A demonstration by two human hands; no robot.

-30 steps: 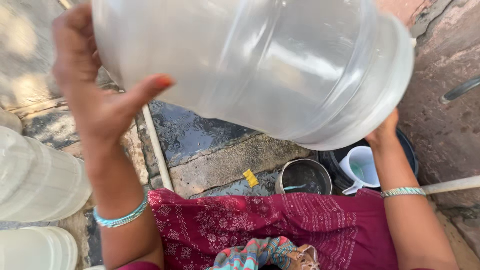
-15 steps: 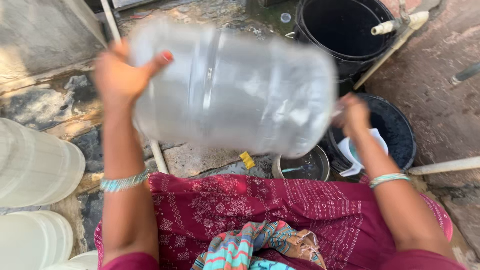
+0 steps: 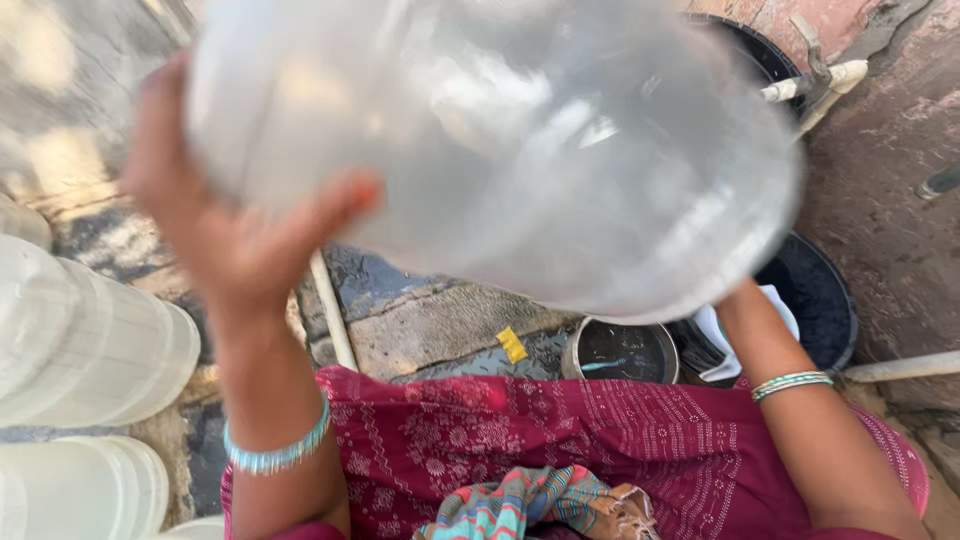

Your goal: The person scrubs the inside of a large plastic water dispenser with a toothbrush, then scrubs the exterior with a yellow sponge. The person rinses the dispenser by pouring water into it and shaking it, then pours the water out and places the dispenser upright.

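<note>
We hold the big clear jug (image 3: pixel 500 140) raised: left hand (image 3: pixel 215 225) clamped on its side, right hand (image 3: pixel 735 300) under its base, grip hidden.

Jug: the large jug (image 3: pixel 500 150) is up in front, between both hands, above the ground things
Left hand: the left hand (image 3: pixel 215 215) is at the jug's left side, touching it
Right hand: the right hand (image 3: pixel 735 300) is under the jug's right end, mostly hidden
Left of the person: two other jugs (image 3: pixel 85 345) lie on the ground, one before the other
Below the jug: the metal pot (image 3: pixel 620 352) stands on the stone floor (image 3: pixel 430 320), the dark tub (image 3: pixel 815 300) just right of it
Far right, above: the tap (image 3: pixel 815 75) is over a second tub (image 3: pixel 755 50)
</note>
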